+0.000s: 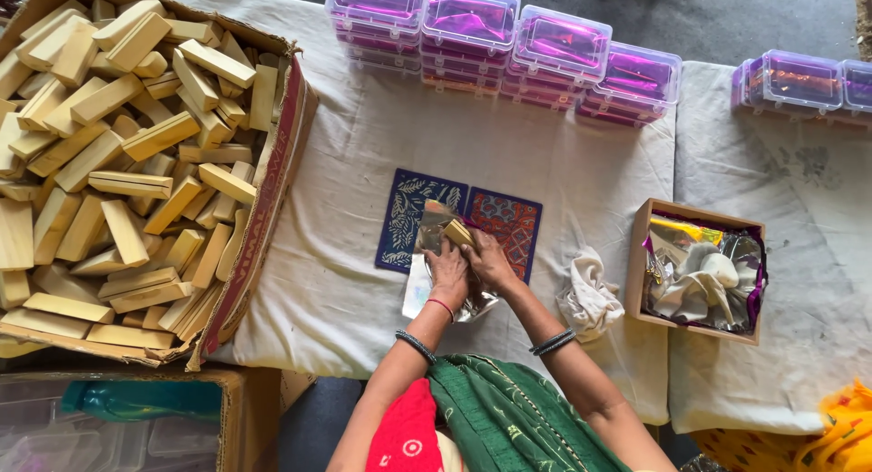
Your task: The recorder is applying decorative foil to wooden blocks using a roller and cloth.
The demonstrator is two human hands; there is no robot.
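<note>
Two hands, the left hand (447,265) and right hand (490,258), pinch a yellow bar (457,231) tight in shiny foil (434,228) so it wraps snug, mid-cloth (345,281).

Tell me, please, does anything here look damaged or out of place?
The big cardboard box of yellow blocks has a torn, sagging right wall. A crumpled white cloth lies loose on the table cover.

Pale, matt wooden blocks (118,154) fill a rough brown cardboard carton (263,199). Creased off-white cloth (545,154) covers the table, dull and slightly stained. A shiny, crinkled silver foil sheet (434,245) catches light around one small wooden block (457,232). Glossy clear plastic boxes with purple foil inside (509,45) gleam behind. A printed blue patterned mat (409,208) looks matt.
</note>
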